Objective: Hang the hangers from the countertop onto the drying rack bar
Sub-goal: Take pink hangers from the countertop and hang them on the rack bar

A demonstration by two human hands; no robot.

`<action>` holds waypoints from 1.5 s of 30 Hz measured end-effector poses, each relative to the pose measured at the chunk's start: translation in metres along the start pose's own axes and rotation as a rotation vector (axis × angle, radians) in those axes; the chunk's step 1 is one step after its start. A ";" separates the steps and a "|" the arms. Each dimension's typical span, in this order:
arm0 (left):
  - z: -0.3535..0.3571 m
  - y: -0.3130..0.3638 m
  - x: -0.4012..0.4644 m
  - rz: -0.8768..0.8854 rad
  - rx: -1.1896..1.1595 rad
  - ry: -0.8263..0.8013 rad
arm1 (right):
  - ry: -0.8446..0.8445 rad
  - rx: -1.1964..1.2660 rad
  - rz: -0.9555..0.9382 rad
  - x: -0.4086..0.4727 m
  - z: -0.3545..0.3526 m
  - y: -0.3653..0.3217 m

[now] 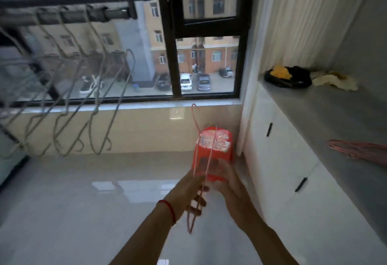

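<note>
Pink wire hanger (199, 160) stands upright at lower centre, pinched in the left hand (191, 193); the right hand (228, 189) beside it looks blurred, grip uncertain. Likely light, thin and springy; best held near the shoulder, hook free for the drying rack bar (62, 16) upper left.

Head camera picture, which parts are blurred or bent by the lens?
Head view: motion blur smears the grey hangers on the drying rack bar and both hands; the pink hanger looks streaked; the wide lens bows the window frame and countertop.
</note>
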State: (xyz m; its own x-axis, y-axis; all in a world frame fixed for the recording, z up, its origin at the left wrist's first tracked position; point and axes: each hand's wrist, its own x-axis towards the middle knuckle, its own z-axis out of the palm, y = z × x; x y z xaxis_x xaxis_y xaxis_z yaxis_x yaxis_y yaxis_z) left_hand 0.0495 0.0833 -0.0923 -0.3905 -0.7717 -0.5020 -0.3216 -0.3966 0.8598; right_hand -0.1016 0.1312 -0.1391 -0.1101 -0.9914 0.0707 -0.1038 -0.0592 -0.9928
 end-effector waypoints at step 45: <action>-0.766 -0.190 -0.438 -0.040 -0.385 1.188 | -0.711 -0.079 -0.447 0.011 0.851 -0.225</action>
State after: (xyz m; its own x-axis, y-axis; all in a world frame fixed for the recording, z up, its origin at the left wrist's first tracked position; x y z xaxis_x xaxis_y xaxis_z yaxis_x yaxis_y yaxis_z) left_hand 0.9422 0.1158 0.0360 0.6977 -0.6476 -0.3064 0.0362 -0.3953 0.9178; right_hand 0.7617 0.0340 0.0030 0.6034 -0.7158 0.3515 -0.0613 -0.4812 -0.8745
